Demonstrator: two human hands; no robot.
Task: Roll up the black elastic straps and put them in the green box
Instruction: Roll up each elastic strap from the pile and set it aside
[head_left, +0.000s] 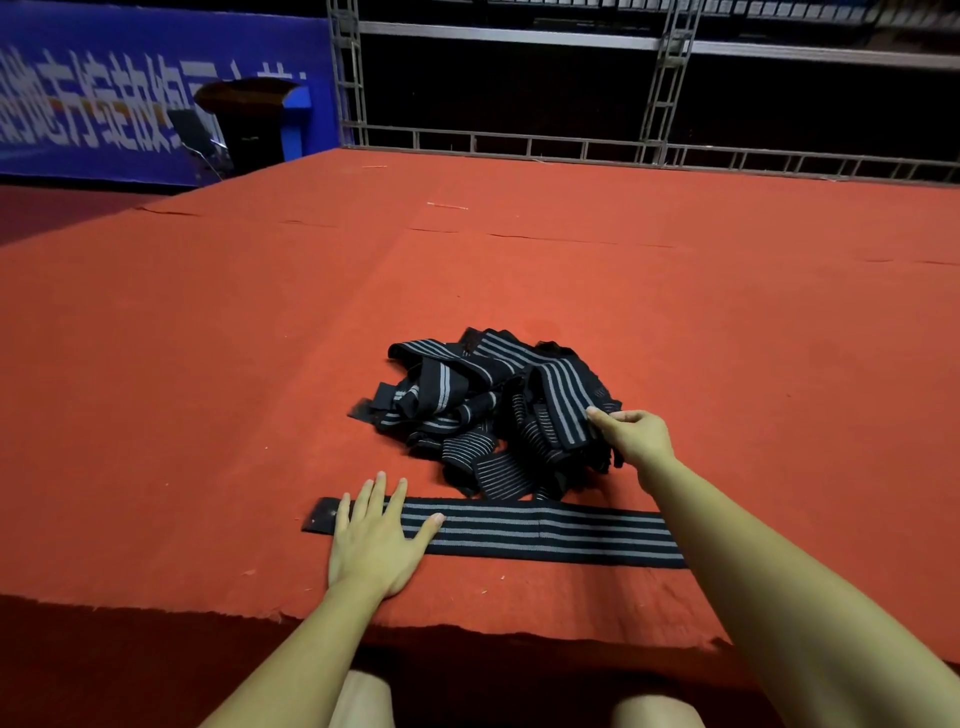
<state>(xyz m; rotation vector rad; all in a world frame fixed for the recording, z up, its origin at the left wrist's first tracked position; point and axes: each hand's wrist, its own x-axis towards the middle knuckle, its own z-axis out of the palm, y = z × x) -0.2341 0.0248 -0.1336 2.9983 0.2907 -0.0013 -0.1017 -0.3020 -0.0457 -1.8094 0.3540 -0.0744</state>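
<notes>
Strap (545, 532) lies flat across the lower centre of the red platform (208, 364) — left hand (375, 540) presses its left end, fingers straight. Right hand (636, 435) pinches a strap in the pile (483, 410) just above.

red carpet (519, 270), metal railing (571, 143), blue banner (104, 104)

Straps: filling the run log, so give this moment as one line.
left hand: flat on laid-out strap | right hand: gripping pile | green box: not visible
</notes>
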